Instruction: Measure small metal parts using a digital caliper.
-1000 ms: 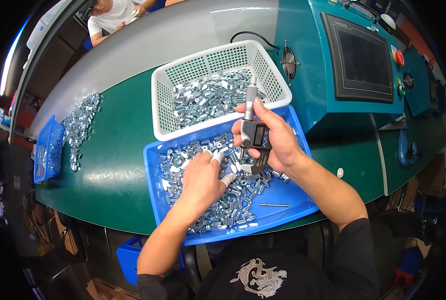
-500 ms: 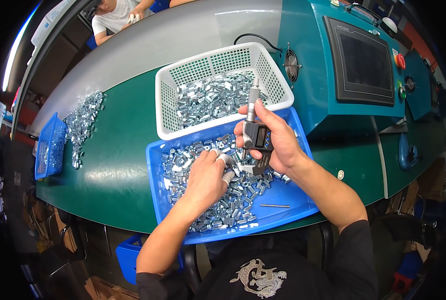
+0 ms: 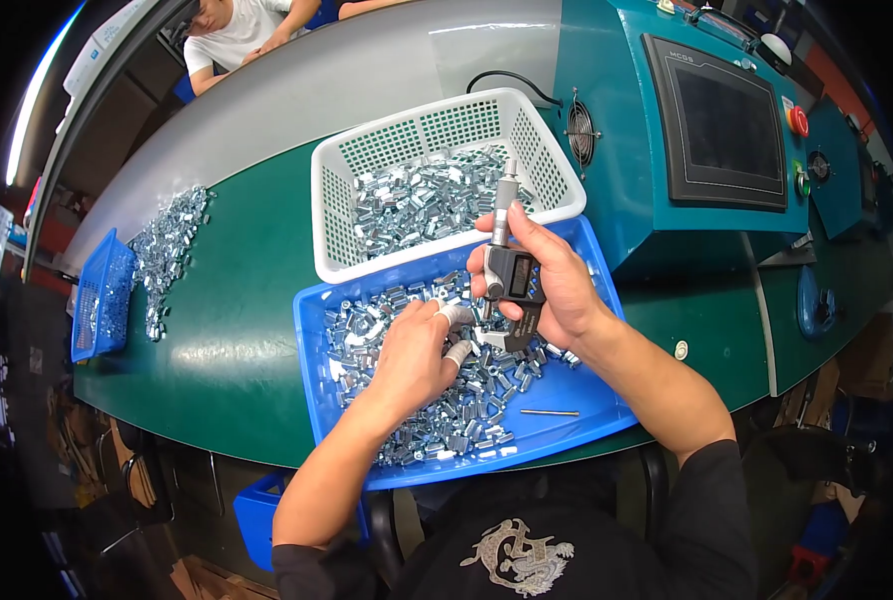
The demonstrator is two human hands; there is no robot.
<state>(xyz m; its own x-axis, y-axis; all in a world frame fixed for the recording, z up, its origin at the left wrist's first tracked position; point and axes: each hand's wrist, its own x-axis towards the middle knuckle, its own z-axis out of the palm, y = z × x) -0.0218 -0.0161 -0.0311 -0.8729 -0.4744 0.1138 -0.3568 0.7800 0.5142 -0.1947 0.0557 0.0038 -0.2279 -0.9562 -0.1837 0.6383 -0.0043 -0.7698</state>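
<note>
Your right hand point(image 3: 557, 285) clasps the micrometer point(image 3: 520, 275), left hand point(image 3: 407, 358) half-curled (catch unclear); the blue tray point(image 3: 567, 392) looks far from finished

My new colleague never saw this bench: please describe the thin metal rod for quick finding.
Find the large blue plastic tray in front of the white perforated plastic basket. On the tray's bare lower-right floor lies the thin silvery metal rod. It lies alone, longer and slimmer than the short shiny metal pieces nearby.

The co-worker point(image 3: 237, 42) is cut off by the top edge; the left hand point(image 3: 413, 352) hides some metal pieces point(image 3: 452, 415).
</note>
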